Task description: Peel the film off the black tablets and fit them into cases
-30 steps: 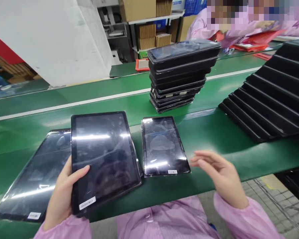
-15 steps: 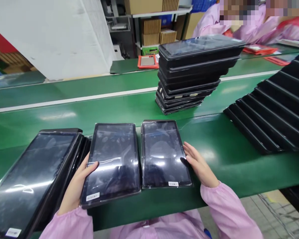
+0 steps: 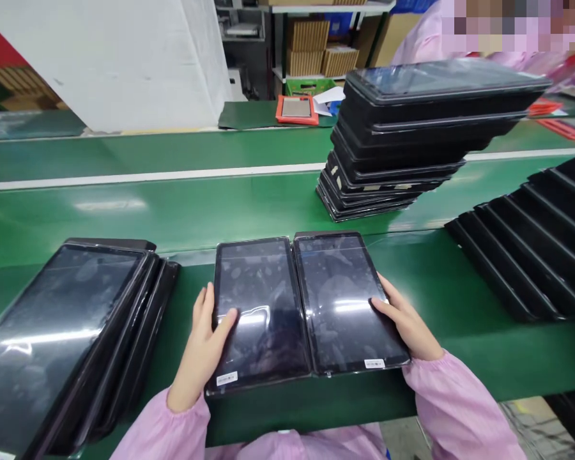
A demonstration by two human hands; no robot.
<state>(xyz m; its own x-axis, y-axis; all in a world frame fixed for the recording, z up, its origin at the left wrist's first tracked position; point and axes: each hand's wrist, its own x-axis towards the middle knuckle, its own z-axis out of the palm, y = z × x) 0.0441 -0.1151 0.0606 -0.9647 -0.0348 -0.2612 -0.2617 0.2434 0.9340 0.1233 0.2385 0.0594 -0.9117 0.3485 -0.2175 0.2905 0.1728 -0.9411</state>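
Two dark tablets in clear film lie side by side in front of me, their inner long edges touching or nearly so. My left hand (image 3: 208,342) grips the outer edge of the left tablet (image 3: 259,313), thumb on the glass and fingers along the side. Around the outer edge of the right tablet (image 3: 349,300) my right hand (image 3: 405,316) is closed, its thumb resting on the screen. Each tablet carries a small white label at its near edge. Both screens reflect a ceiling light.
A leaning pile of tablets (image 3: 76,306) stands at the left. Behind, a tall uneven stack (image 3: 412,140) rises from the green bench (image 3: 196,211). More dark tablets (image 3: 531,249) lie fanned at the right. A red-framed item (image 3: 297,110) sits farther back. A person in pink works at the upper right.
The left tablet has moved right, away from the left pile and up against the right one. My right hand has closed on the right tablet's edge. The view has shifted somewhat.
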